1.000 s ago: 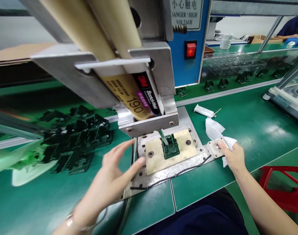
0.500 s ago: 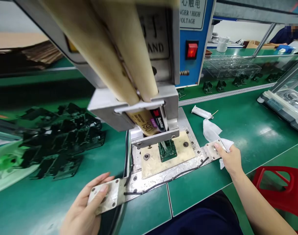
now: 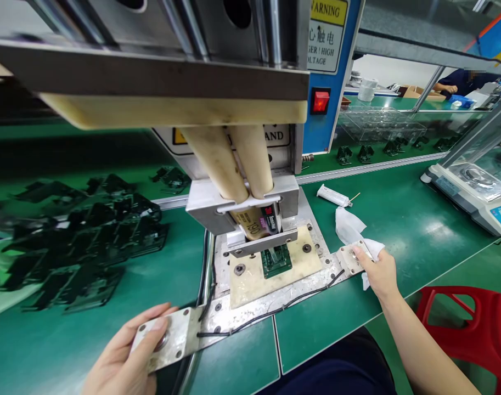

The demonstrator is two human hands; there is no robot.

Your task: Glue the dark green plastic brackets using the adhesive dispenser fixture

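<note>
The hands are well apart, with the steel base plate (image 3: 242, 312) spanning the gap between them. The left hand (image 3: 124, 354), at about 7 o'clock, wraps the plate's bolted end, thumb on top and fingers beneath. The right hand (image 3: 377, 273), at about 4 o'clock, lays its fingertips (image 3: 356, 250) on the opposite end, with a crumpled white wipe (image 3: 349, 227) bunched beside and under it (whether those fingers actually grip, I cannot tell). The scuffed plate lies flat on the glossy green worktop (image 3: 418, 274), a black cable (image 3: 275, 310) running along its near edge. At its center sits a cream fixture plate (image 3: 275, 280) with round bolt heads, carrying a dark green, translucent molded part (image 3: 276, 261). Directly above, a steel bracket (image 3: 242, 200) and two smooth cream rods (image 3: 250, 162) hold a 3M Scotch-Weld cartridge (image 3: 256, 222). At about 1 o'clock, a slim white syringe (image 3: 332, 196) lies on the worktop. Heaps of angular dark green parts (image 3: 89, 230) blur at 9 o'clock, and a red plastic stool (image 3: 468, 323) shows at 4 o'clock.
</note>
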